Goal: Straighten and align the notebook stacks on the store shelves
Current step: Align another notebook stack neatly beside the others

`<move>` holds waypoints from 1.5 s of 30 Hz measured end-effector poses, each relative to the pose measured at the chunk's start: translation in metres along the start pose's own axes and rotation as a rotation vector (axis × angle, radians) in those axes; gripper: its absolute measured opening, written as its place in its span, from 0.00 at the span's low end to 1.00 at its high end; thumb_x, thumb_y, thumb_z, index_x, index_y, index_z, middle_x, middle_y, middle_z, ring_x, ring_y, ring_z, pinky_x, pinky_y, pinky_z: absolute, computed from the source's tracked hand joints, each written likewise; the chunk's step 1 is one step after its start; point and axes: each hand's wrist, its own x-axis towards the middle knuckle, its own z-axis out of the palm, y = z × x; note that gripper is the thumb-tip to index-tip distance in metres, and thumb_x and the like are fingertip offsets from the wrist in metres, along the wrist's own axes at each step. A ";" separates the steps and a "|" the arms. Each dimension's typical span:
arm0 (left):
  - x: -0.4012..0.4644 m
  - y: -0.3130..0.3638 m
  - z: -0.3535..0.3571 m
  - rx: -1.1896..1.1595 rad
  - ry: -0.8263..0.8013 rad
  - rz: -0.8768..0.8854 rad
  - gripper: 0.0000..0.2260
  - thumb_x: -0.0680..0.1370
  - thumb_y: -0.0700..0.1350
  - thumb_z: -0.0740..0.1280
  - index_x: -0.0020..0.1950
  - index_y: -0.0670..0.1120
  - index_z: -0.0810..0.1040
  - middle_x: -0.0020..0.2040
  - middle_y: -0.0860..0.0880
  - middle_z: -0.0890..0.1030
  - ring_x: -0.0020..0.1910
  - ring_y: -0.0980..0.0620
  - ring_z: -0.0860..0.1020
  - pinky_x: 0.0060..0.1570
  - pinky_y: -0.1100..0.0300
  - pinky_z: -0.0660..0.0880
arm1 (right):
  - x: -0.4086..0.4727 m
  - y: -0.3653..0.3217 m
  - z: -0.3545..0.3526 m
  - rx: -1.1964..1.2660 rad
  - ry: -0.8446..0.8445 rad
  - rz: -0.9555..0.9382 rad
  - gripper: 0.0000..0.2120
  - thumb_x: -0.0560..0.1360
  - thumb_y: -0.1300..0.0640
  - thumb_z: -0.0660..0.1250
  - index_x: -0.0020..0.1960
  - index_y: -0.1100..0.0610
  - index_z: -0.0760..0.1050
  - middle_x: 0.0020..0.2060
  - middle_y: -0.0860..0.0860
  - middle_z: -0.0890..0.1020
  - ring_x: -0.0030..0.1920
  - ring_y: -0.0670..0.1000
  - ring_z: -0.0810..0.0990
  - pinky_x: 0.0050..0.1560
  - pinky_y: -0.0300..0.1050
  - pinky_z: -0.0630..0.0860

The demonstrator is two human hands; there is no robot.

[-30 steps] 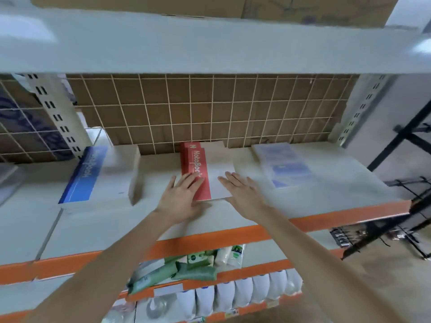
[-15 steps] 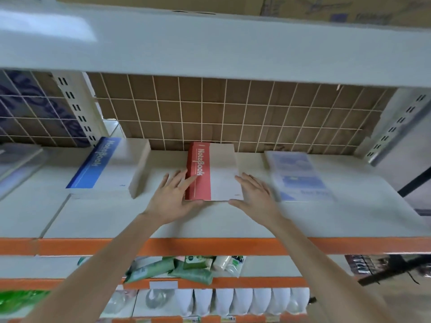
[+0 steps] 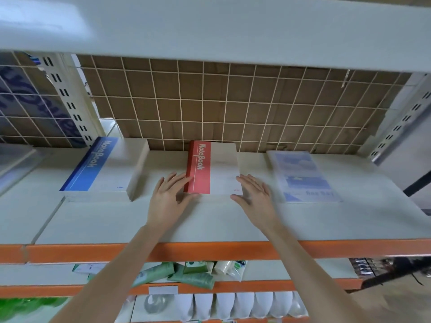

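Because both flat, straight-fingered hands bracket it, left hand point(image 3: 168, 197) at its red spine and right hand point(image 3: 254, 195) opposite, the red notebook stack point(image 3: 213, 169) sits squared between them, gripped by neither.

The pale grey shelf board point(image 3: 98, 220) looks smooth and matt, its orange front edge point(image 3: 210, 250) painted metal. Behind it, a white wire grid point(image 3: 233, 108) fronts dull brown cardboard. The red-and-white paper notebook stack point(image 3: 213, 169) on the board has a faintly glossy cover.
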 end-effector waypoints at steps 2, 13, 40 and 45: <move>0.000 -0.001 0.002 -0.031 0.002 -0.002 0.41 0.72 0.73 0.46 0.63 0.44 0.78 0.64 0.46 0.76 0.68 0.45 0.70 0.70 0.50 0.59 | -0.001 0.001 0.001 0.021 0.000 0.003 0.24 0.77 0.50 0.66 0.70 0.52 0.68 0.70 0.46 0.69 0.75 0.46 0.57 0.72 0.45 0.45; -0.001 -0.006 0.007 -0.140 0.126 -0.054 0.28 0.71 0.65 0.63 0.60 0.46 0.80 0.59 0.49 0.80 0.66 0.47 0.71 0.70 0.46 0.58 | -0.004 0.000 -0.004 0.073 0.113 -0.020 0.21 0.73 0.54 0.71 0.65 0.56 0.74 0.63 0.46 0.76 0.71 0.49 0.65 0.72 0.52 0.54; -0.030 -0.043 -0.091 -0.064 0.225 -0.015 0.25 0.77 0.53 0.65 0.72 0.46 0.65 0.74 0.48 0.63 0.74 0.52 0.58 0.73 0.51 0.53 | 0.016 -0.098 0.011 0.101 0.011 -0.134 0.31 0.74 0.48 0.68 0.73 0.53 0.63 0.74 0.48 0.63 0.76 0.50 0.51 0.73 0.54 0.43; -0.080 -0.131 -0.182 0.204 0.202 -0.082 0.26 0.77 0.52 0.65 0.73 0.45 0.64 0.75 0.45 0.61 0.74 0.46 0.58 0.72 0.50 0.53 | 0.015 -0.205 0.074 0.080 -0.063 -0.286 0.32 0.75 0.48 0.68 0.74 0.53 0.60 0.75 0.47 0.61 0.76 0.49 0.53 0.73 0.49 0.45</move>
